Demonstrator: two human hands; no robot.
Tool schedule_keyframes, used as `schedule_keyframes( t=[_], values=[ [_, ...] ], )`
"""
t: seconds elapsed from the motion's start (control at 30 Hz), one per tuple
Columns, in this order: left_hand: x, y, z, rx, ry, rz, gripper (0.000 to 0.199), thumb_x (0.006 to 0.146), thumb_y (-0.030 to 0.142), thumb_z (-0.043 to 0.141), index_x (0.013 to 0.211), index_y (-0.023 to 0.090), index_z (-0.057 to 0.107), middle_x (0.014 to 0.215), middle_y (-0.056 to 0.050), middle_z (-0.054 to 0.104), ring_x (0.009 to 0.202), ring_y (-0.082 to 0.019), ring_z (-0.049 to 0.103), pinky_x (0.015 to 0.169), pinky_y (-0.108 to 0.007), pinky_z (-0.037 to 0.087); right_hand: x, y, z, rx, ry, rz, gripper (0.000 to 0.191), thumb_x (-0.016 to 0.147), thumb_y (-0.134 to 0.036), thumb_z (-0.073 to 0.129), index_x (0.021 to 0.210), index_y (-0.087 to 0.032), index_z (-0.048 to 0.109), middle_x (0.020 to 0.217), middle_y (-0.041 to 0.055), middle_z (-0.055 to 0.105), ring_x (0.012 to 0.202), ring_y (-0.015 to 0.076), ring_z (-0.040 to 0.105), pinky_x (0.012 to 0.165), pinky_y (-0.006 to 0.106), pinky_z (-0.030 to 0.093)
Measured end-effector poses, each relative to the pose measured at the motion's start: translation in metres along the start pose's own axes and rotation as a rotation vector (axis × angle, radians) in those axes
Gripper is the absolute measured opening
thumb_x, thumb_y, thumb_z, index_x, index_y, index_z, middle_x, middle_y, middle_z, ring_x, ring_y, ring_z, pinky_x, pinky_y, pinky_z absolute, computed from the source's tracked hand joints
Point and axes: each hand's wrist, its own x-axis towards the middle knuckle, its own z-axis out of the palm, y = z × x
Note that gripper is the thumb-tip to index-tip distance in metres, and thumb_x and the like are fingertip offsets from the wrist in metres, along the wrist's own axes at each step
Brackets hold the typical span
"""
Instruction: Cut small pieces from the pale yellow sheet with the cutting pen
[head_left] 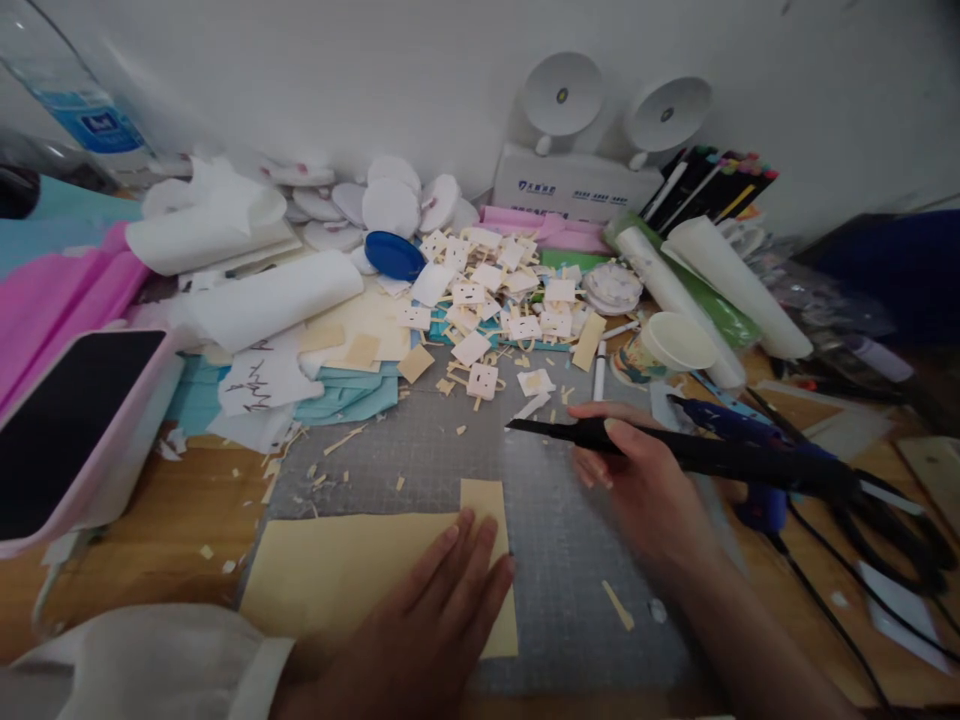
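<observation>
My left hand point(442, 600) lies flat, fingers stretched, on a sheet of cream paper point(345, 560) and a narrow cream strip point(482, 495) at its right edge. My right hand point(637, 480) is wrapped around a long black utility knife point(697, 452), its dark angled tip pointing left above the grey cutting mat point(570, 590). The knife's rear end overlaps black looped handles point(892, 550), perhaps scissors. Beyond the knife tip sits a small paper figure with a drawn face point(481, 381), in front of a heap of similar ones point(487, 275).
A phone in a pink case point(82, 410) stands at left. White paper rolls point(277, 295), white discs point(390, 205) and a blue lid point(394, 256) lie behind. To the right are a paper cup point(667, 345), a blue glue gun point(735, 420) and cords. Paper scraps litter the mat.
</observation>
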Motion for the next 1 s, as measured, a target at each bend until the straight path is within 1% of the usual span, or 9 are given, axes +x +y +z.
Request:
schedule_keyframes(
  t=[0.13,0.27,0.37,0.43,0.5,0.67,0.8,0.87,1.0],
  values=[
    [0.000,-0.001,-0.006,-0.022,-0.072,0.031,0.065,0.086,0.044,0.055,0.138,0.007,0.043,0.137,-0.020,0.049,0.129,-0.033,0.043,0.109,-0.043,0.018,-0.001,0.002,0.001,0.011,-0.033,0.030,0.014,0.082,-0.034,0.061,0.088,-0.022,0.066,0.050,-0.0055,0.043,0.047,0.0109,0.036,0.046,0.026,0.026],
    [-0.001,0.000,-0.007,0.039,-0.023,0.028,0.055,0.089,0.039,0.052,0.134,0.007,0.048,0.132,-0.018,0.055,0.127,-0.033,0.045,0.109,-0.045,0.015,-0.003,0.007,0.001,-0.033,-0.050,0.062,0.016,0.080,-0.036,0.065,0.082,-0.022,0.058,0.051,-0.0061,0.045,0.047,0.0109,0.037,0.046,0.026,0.025],
    [-0.003,0.002,-0.004,0.067,0.006,0.019,0.051,0.091,0.035,0.049,0.135,0.009,0.048,0.134,-0.016,0.054,0.127,-0.030,0.045,0.108,-0.042,0.017,-0.004,0.011,-0.002,-0.075,-0.080,0.064,0.016,0.081,-0.036,0.064,0.082,-0.022,0.057,0.054,-0.0055,0.048,0.048,0.0112,0.038,0.047,0.026,0.027],
    [-0.005,0.004,-0.001,0.083,0.003,0.027,0.052,0.092,0.034,0.046,0.137,0.008,0.045,0.136,-0.016,0.052,0.127,-0.029,0.044,0.107,-0.041,0.019,-0.006,0.012,-0.004,-0.118,-0.106,0.047,0.015,0.083,-0.036,0.063,0.080,-0.022,0.057,0.056,-0.0048,0.049,0.050,0.0114,0.039,0.048,0.026,0.028],
    [-0.007,0.005,0.002,0.118,-0.003,0.043,0.055,0.092,0.036,0.044,0.138,0.006,0.043,0.136,-0.018,0.051,0.127,-0.031,0.043,0.106,-0.042,0.020,-0.007,0.012,-0.005,-0.174,-0.120,0.033,0.017,0.083,-0.038,0.063,0.079,-0.022,0.058,0.058,-0.0041,0.050,0.051,0.0117,0.040,0.048,0.026,0.028],
    [-0.008,0.008,0.005,0.186,0.022,0.063,0.058,0.092,0.043,0.041,0.135,0.003,0.046,0.135,-0.022,0.051,0.125,-0.034,0.045,0.105,-0.045,0.022,-0.010,0.007,-0.001,-0.286,-0.156,0.024,0.022,0.080,-0.041,0.065,0.074,-0.022,0.057,0.062,-0.0032,0.049,0.055,0.0124,0.041,0.050,0.026,0.028],
    [-0.007,0.008,0.004,0.194,0.022,0.076,0.058,0.092,0.042,0.041,0.134,0.003,0.046,0.134,-0.022,0.052,0.124,-0.034,0.047,0.104,-0.045,0.023,-0.011,0.002,0.003,-0.353,-0.253,0.008,0.021,0.079,-0.040,0.065,0.073,-0.022,0.055,0.067,-0.0018,0.051,0.060,0.0141,0.045,0.053,0.026,0.031],
    [-0.006,0.007,0.003,0.200,0.034,0.073,0.056,0.092,0.042,0.041,0.133,0.004,0.047,0.132,-0.022,0.054,0.122,-0.033,0.049,0.103,-0.045,0.024,-0.011,0.002,0.004,-0.375,-0.296,0.003,0.019,0.080,-0.038,0.064,0.074,-0.022,0.055,0.067,-0.0016,0.051,0.059,0.0141,0.045,0.052,0.026,0.032],
    [-0.004,0.005,0.001,0.197,0.037,0.068,0.052,0.094,0.039,0.039,0.132,0.004,0.049,0.131,-0.021,0.055,0.120,-0.032,0.051,0.102,-0.045,0.025,-0.012,0.006,0.005,-0.394,-0.308,-0.007,0.018,0.081,-0.036,0.062,0.075,-0.022,0.054,0.065,-0.0015,0.052,0.057,0.0137,0.045,0.051,0.025,0.033]
  ],
)
